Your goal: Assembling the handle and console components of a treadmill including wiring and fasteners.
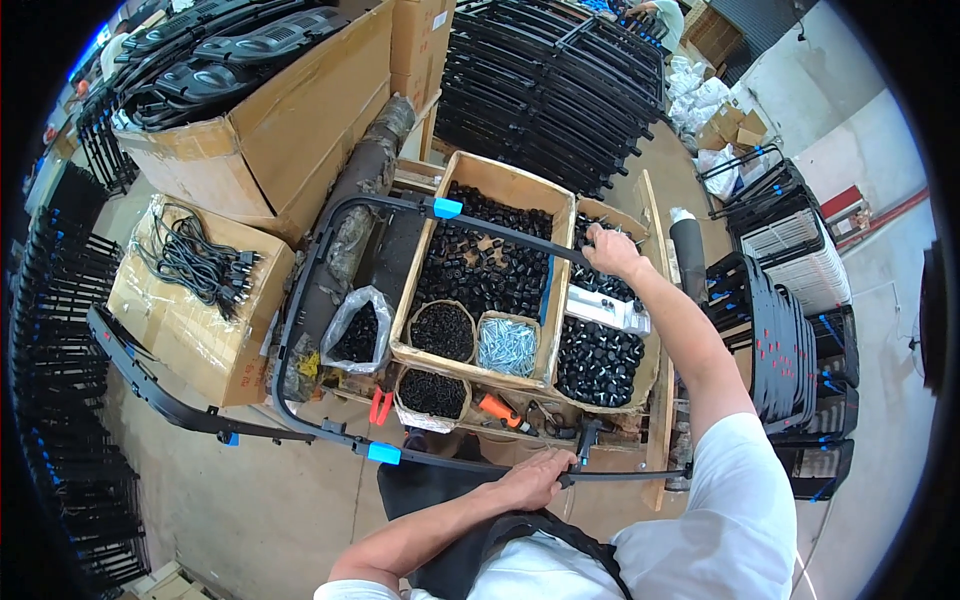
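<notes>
A black U-shaped tube frame [282,350] with blue tape bands lies across the workbench and reaches back toward me. My left hand [535,480] is closed round its near bar, beside a dark-handled tool [588,436]. Stretched forward, my right hand [612,250] is over the far right box of black parts [598,282], just past the frame's far bar. Its fingers are curled together, and whatever lies between them is too small to make out. Left of it, a large wooden-sided box [403,325] holds black caps, a tub of dark screws [442,332] and silver screws [508,345].
Round black caps [600,362] fill the near right box. An orange-handled tool [505,412], red-handled pliers [381,405] and a tub of black screws [432,393] sit at the near edge. Cables [200,260] lie on a carton at left. Stacked black frames [550,90] stand behind.
</notes>
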A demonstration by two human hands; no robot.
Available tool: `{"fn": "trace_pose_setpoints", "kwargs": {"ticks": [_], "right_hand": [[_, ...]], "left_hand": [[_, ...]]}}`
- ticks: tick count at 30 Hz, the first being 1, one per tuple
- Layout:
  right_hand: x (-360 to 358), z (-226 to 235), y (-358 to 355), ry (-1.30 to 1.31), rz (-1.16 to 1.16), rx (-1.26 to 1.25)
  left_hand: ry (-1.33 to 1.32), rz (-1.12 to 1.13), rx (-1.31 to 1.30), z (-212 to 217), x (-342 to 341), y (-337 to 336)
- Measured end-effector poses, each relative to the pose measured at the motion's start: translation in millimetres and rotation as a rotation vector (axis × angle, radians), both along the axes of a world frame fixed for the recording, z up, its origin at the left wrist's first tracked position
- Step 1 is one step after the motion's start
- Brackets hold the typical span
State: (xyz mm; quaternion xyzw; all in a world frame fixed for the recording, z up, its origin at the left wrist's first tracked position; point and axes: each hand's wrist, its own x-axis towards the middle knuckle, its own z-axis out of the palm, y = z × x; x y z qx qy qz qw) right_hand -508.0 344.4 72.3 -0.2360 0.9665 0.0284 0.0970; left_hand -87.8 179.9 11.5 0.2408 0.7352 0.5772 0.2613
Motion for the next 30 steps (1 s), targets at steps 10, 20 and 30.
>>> {"fn": "trace_pose_setpoints", "kwargs": {"ticks": [10,20,30], "right_hand": [[-9,-12,-3,-0.015,-0.287,0.03],[0,-12,-15,-0.039,-0.27,0.02],[7,1,-19,0.076,-0.046,0.233]], "left_hand": [[0.223,-0.137,-0.263,-10,7,-20],[0.418,-0.134,-0.252,-19,12,-23],[0.277,-0.09,-0.257,-13,7,-22]]}}
